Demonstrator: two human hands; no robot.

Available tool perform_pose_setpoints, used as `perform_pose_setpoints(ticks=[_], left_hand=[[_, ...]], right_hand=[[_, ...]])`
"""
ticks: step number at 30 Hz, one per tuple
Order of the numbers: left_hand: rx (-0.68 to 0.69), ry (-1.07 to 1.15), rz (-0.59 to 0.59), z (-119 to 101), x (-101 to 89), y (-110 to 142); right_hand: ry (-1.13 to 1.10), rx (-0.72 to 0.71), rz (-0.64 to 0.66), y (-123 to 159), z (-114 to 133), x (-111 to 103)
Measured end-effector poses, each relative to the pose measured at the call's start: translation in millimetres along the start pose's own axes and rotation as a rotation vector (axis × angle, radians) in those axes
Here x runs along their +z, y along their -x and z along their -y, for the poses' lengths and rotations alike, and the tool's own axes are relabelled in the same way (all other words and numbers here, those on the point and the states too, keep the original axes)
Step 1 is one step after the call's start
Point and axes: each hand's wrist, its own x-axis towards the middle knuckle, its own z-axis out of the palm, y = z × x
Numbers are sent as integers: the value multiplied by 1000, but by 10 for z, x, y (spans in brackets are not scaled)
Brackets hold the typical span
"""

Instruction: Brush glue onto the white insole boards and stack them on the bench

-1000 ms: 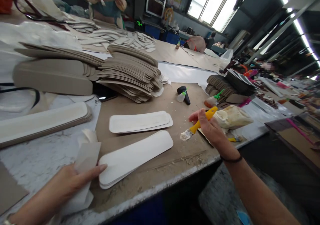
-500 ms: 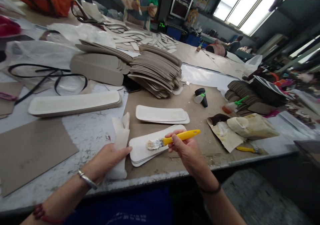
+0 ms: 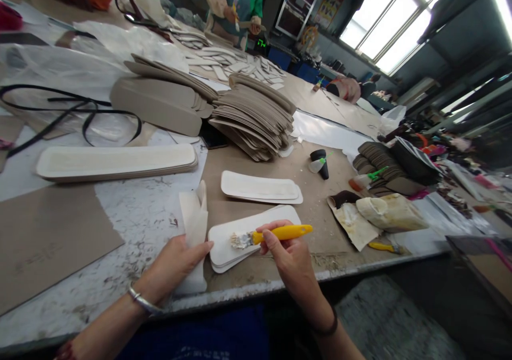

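Panel (image 3: 246,225), thumb at its end, brush (image 3: 295,232) over it

The white panel lies near, atop a matching one. The left hand's (image 3: 174,261) thumb meets its left end, likely to steady it; paper (image 3: 194,218) hides the other fingers, so I can't tell if they grip anything. The right hand (image 3: 295,261) pinches the brush low, presumably for control. A smeared sheet (image 3: 352,224) lies right, seemingly within easy reach.

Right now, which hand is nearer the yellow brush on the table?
Right. Your right hand, holding another brush, is left of the lying brush; your left hand, beside white pieces, is farther left.
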Motion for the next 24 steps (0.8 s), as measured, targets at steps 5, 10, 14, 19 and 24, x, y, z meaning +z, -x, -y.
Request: perform_pose_setpoints(ticks=[5, 10, 14, 19, 24], left_hand=[[68, -62, 36, 67, -34, -53], [121, -108, 42, 136, -53, -93], [154, -130, 49, 122, -66, -88], [177, -134, 47, 89, -71, -72], [185, -188, 28, 128, -79, -84]], right_hand=[[162, -60, -57, -25, -127, -52], [537, -176, -282, -114, -222, -482], [739, -236, -375, -103, -172, -644], [830, -434, -389, -107, -174, -672], [851, -599, -256, -32, -218, -440]])
